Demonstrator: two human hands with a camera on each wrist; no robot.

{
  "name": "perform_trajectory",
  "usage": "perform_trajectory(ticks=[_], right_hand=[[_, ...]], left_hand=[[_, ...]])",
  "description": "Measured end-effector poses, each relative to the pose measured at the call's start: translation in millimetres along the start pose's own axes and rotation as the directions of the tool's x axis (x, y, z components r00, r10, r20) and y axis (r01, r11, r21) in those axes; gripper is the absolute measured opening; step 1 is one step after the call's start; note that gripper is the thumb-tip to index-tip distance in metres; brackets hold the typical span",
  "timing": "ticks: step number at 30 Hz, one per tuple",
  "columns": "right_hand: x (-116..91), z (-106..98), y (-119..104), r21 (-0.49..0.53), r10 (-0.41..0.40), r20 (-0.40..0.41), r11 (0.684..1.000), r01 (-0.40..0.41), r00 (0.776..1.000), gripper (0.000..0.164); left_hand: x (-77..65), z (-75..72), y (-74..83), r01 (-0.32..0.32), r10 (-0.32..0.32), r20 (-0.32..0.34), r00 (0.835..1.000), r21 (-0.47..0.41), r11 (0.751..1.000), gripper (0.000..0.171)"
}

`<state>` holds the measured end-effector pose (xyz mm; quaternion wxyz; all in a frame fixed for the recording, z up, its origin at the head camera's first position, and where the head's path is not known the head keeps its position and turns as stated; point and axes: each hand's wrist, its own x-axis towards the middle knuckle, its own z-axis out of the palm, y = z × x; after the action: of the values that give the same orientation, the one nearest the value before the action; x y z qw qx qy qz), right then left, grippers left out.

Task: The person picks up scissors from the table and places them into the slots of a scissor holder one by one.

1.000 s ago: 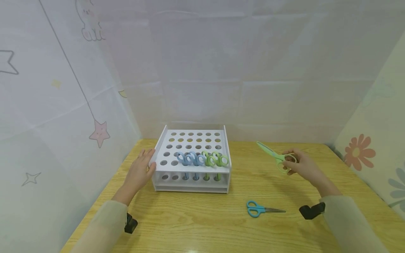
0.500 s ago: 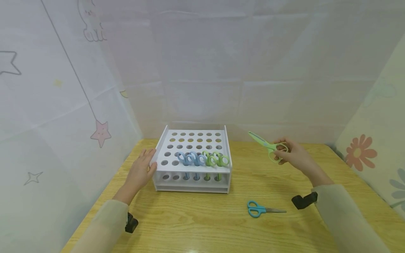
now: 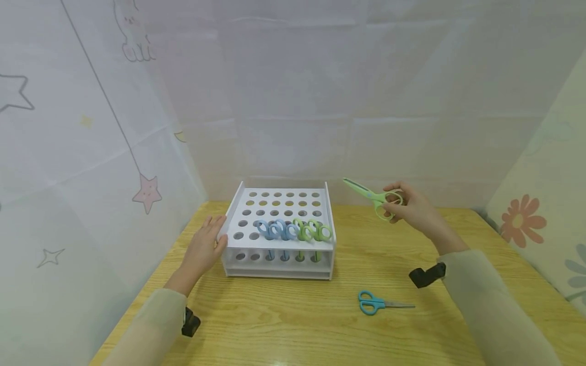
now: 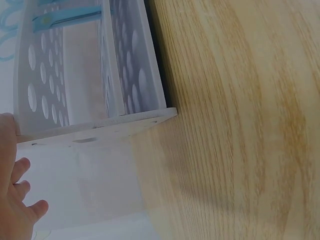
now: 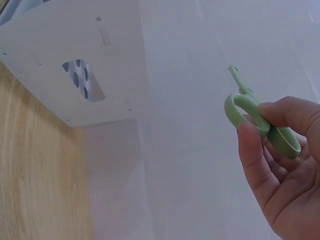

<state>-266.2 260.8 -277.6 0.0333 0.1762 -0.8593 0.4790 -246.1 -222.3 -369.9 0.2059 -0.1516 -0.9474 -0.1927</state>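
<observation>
My right hand (image 3: pixel 412 209) pinches a pair of green scissors (image 3: pixel 369 194) by its finger loops, in the air right of the rack. The blades point up and to the left. In the right wrist view, thumb and fingers press on the green loops (image 5: pixel 232 113). A white rack (image 3: pixel 280 245) with rows of round holes stands on the table. My left hand (image 3: pixel 203 249) rests against its left side, the thumb at the side panel's edge. Two pairs of light blue scissors (image 3: pixel 287 232) and two pairs of green scissors (image 3: pixel 320 233) stand handles-up in the front row.
A pair of teal scissors (image 3: pixel 373 303) lies on the wooden table (image 3: pixel 293 325), right of the rack and nearer me, blades pointing right. The rack's right side panel (image 5: pixel 115 65) has a cut-out. Patterned cloth walls (image 3: pixel 293 101) close off the back and sides.
My right hand has moved left and upward, carrying the green scissors closer to the rack. The left hand, rack and teal scissors have stayed in place.
</observation>
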Motion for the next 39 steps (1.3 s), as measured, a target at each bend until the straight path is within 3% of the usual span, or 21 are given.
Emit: perform_trajectory(ticks=[13,27,39], right_hand=[[16,13,-32,0.032,-0.052,-0.011,0.998,0.053,0.999,0.043],[29,30,-48,0.060,-0.087,-0.015,0.994,0.087,0.996,0.039],[41,45,-68,0.072,-0.105,-0.008,0.992,0.105,0.994,0.038]], left_hand=[[-0.9,0.2,0.1,-0.005,0.005,-0.010,1.000,0.002,1.000,0.051],[-0.6,0.4,0.7,0.020,-0.020,0.007,1.000,0.002,1.000,0.052],[-0.6,0.8,0.2,0.001,-0.001,-0.020,1.000,0.012,1.000,0.052]])
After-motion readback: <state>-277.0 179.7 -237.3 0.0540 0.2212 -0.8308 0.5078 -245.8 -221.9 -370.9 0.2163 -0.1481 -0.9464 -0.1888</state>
